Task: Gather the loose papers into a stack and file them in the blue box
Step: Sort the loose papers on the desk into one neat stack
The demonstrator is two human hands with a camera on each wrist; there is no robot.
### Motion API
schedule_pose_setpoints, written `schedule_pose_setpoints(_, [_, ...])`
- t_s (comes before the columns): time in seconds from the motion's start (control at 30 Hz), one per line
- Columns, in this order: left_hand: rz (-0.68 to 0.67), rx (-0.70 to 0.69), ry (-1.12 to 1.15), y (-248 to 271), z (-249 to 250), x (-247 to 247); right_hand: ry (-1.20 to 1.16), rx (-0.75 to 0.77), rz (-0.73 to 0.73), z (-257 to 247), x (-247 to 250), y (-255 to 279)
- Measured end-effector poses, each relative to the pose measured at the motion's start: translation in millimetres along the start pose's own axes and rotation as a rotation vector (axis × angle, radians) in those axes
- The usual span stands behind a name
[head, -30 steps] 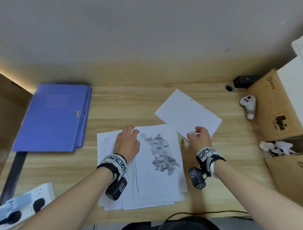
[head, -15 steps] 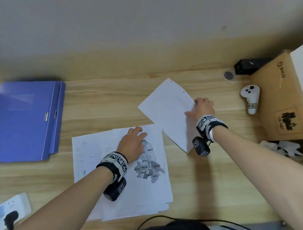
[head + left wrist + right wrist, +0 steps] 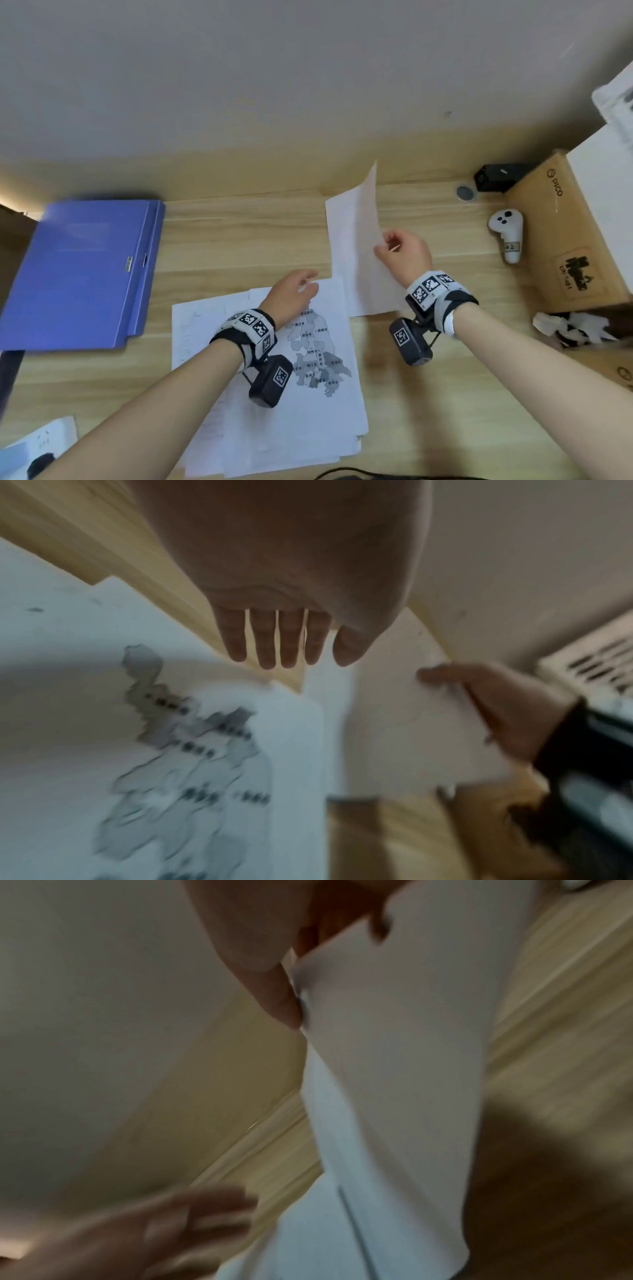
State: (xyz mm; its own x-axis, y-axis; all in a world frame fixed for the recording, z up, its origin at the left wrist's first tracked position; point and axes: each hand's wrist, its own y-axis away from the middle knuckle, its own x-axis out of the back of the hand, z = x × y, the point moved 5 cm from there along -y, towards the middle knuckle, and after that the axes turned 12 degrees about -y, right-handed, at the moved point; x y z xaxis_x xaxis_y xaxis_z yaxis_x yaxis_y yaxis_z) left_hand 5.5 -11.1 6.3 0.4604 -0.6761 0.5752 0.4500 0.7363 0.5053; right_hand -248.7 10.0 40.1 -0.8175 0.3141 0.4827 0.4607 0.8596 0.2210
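Note:
The blue box (image 3: pixel 82 270) lies closed and flat at the desk's left. A pile of papers (image 3: pixel 274 428) with a map sheet (image 3: pixel 318 356) on top sits front centre. My left hand (image 3: pixel 299 289) hovers over the pile's far right corner with its fingers (image 3: pixel 267 647) straight and holding nothing. My right hand (image 3: pixel 397 248) pinches the right edge of a loose white sheet (image 3: pixel 352 246). That sheet is lifted and tilted up, its near edge still close to the desk beside the pile. In the right wrist view the thumb (image 3: pixel 274 993) presses the sheet (image 3: pixel 394 1069).
A white controller (image 3: pixel 507 236) and a cardboard box (image 3: pixel 565 246) stand at the right, with a black device (image 3: pixel 496 176) behind them. Crumpled white paper (image 3: pixel 575 329) lies near the right edge. A power strip (image 3: pixel 37 448) sits front left and a black cable (image 3: pixel 376 474) at the front edge.
My right hand has gripped the loose sheet's right edge and raised it off the desk, swinging it toward the pile. My left hand has lifted from the map sheet toward the pile's far corner.

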Motion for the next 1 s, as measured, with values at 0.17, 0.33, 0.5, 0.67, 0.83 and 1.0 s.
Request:
schedule_pose_setpoints(0.17, [-0.016, 0.026, 0.344, 19.2, 18.8, 26.0, -0.095, 0.091, -0.231, -25.9, -57.2, 62.5])
schedule_pose_setpoints(0.33, [0.007, 0.081, 0.601, 38.1, 9.6, 26.2, -0.098, 0.207, -0.380, -39.5, -104.7, 111.3])
schedule_pose_setpoints(0.5, [0.206, 0.203, 0.615, 51.4, -28.1, 32.3, -0.135, 0.242, -0.405, -34.4, -107.5, 126.0])
schedule_pose_setpoints(0.67, [0.125, 0.249, 0.685, 79.4, -62.4, 27.8, -0.095, 0.072, -0.135, -5.5, -90.0, 111.6])
schedule_pose_setpoints(0.83, [-0.013, 0.337, 0.649, 105.9, -101.4, -3.1, -0.224, -0.336, -0.224, 34.6, -113.7, 121.2])
schedule_pose_setpoints(1.0, [0.040, 0.343, 0.514, 121.1, -137.1, -23.7, -0.047, -0.294, -0.140, 63.1, -119.9, 138.9])
